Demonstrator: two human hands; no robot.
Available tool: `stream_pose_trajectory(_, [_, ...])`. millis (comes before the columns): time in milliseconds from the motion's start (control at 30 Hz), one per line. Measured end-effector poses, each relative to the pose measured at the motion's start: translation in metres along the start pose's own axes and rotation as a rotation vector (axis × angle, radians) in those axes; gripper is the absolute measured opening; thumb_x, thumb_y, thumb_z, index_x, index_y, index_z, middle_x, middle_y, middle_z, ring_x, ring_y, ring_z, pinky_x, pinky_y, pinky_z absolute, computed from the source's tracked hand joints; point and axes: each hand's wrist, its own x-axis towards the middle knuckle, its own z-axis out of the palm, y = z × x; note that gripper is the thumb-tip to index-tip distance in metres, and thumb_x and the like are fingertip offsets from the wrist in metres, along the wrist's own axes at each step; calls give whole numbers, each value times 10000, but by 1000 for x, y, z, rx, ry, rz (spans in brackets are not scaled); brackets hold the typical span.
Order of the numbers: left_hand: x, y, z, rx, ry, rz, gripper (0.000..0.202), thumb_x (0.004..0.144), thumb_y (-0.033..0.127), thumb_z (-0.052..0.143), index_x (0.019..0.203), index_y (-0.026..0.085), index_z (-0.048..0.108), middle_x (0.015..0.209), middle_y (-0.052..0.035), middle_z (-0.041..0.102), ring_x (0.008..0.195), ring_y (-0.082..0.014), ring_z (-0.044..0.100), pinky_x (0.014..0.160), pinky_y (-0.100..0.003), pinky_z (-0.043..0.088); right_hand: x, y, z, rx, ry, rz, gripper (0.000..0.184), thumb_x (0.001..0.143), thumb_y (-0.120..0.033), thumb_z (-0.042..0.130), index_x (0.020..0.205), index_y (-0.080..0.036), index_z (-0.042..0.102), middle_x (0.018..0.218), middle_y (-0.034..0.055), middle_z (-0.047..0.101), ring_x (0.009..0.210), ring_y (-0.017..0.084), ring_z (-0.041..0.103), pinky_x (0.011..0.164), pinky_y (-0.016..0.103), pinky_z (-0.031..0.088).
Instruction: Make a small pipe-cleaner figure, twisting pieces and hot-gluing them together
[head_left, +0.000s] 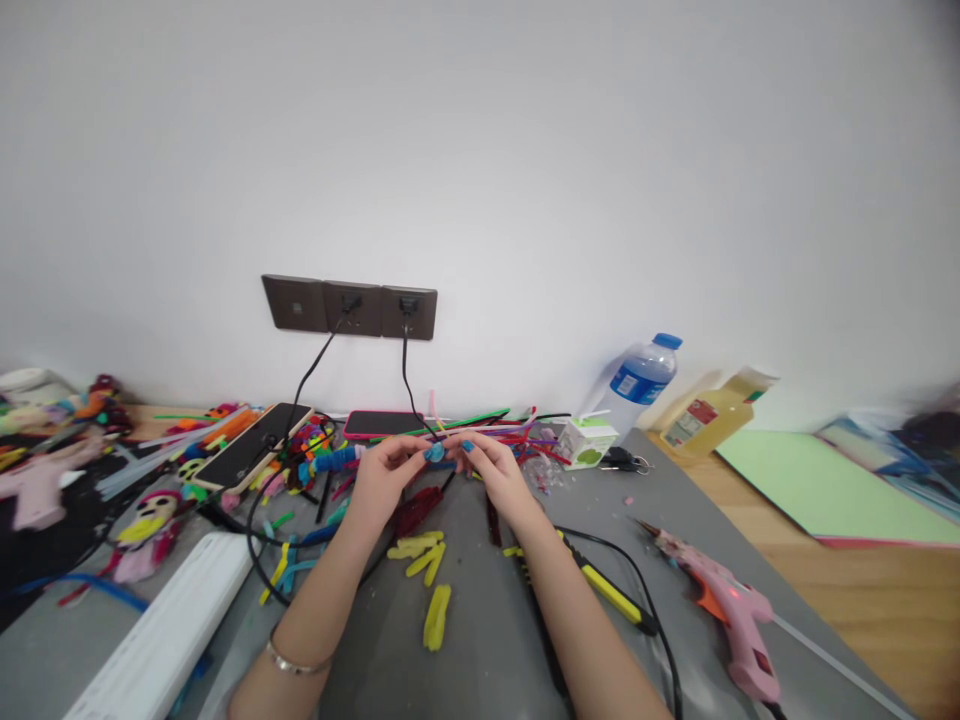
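Note:
My left hand (384, 470) and my right hand (491, 470) meet over the grey table (480, 640), fingertips pinched together on a small blue coiled pipe-cleaner piece (435, 452). Both hands have blue-painted nails, and a bracelet sits on my left wrist. Below the hands lie several yellow pipe-cleaner pieces (431, 585) and a dark red piece (420, 507). More coloured pipe cleaners (495, 428) are strewn just beyond the fingers.
A pink glue gun (724, 605) lies at the right, with black-and-yellow pliers (600, 585) beside my right forearm. A water bottle (637, 385), a small green-white carton (589, 440), a phone (382, 423), felt dolls (150, 520) and a white box (165, 630) surround the work area. Cables hang from wall sockets (349, 307).

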Motion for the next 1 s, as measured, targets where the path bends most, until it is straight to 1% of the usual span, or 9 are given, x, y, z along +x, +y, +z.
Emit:
stream_pose_trajectory(267, [0, -2, -1, 23, -5, 7, 186, 669, 310, 750, 767, 152, 750, 642, -38, 687, 607, -155, 596, 548, -231, 439, 0, 1, 0, 23, 0, -15, 345, 899, -476, 556, 937, -182, 733, 818, 55, 677, 639, 156, 535, 621, 279, 434])
stream_pose_trajectory(633, [-1, 3, 1, 2, 10, -8, 189, 637, 311, 765, 735, 151, 747, 633, -39, 687, 587, -150, 584, 527, -227, 429, -1, -2, -1, 6, -15, -4, 403, 894, -537, 543, 944, -185, 734, 831, 65, 688, 642, 165, 547, 626, 288, 452])
stream_pose_trajectory(1000, [0, -1, 0, 2, 3, 14, 193, 661, 318, 766, 753, 149, 750, 640, -33, 685, 585, -143, 579, 539, -226, 435, 0, 0, 0, -7, -22, -11, 443, 916, -553, 497, 961, -178, 727, 827, 67, 686, 643, 167, 550, 596, 282, 430])
